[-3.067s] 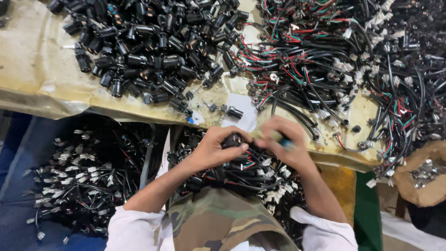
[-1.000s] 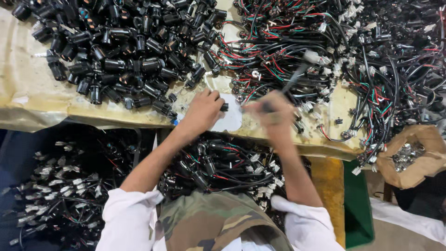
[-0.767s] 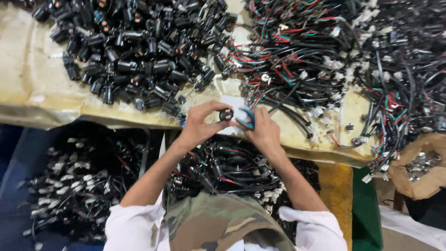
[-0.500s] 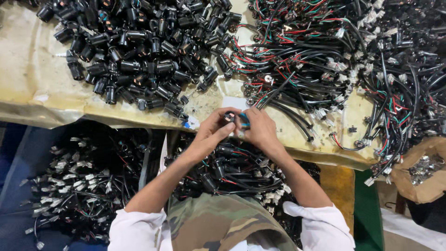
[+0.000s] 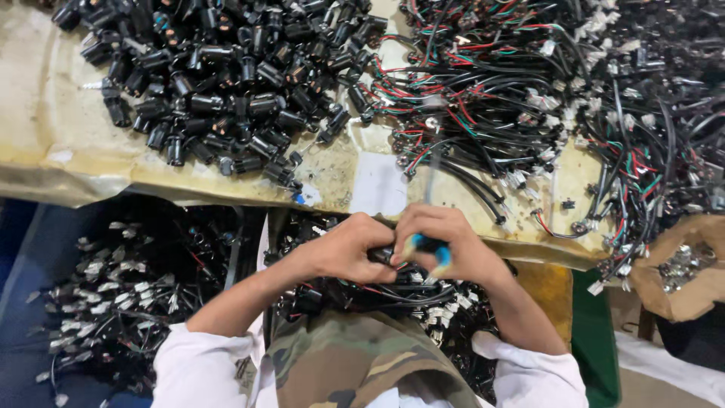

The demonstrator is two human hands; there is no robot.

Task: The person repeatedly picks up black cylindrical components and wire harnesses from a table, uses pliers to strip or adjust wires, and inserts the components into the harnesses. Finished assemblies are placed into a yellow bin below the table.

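My left hand [image 5: 349,248] and my right hand [image 5: 445,243] meet just below the table's front edge, over my lap. The right hand grips a small screwdriver [image 5: 428,243] with a blue and black handle; its thin shaft points up toward the table. The left hand's fingers are closed on a small black connector part [image 5: 381,255], mostly hidden between the two hands. A heap of black cylindrical connector housings [image 5: 226,83] lies on the table at the upper left. Bundles of black, red and green wire harnesses [image 5: 521,98] lie at the upper right.
The table is covered with worn tan paper [image 5: 60,151], with a white patch [image 5: 380,185] near its front edge. Piles of finished cables fill a dark bin [image 5: 113,295] at the lower left and my lap [image 5: 423,302]. A brown bag of small metal parts [image 5: 680,264] sits at the right.
Both hands reached up onto the table, the left one taking a black part near the white patch. They then drew back together below the table edge with the screwdriver against the part.
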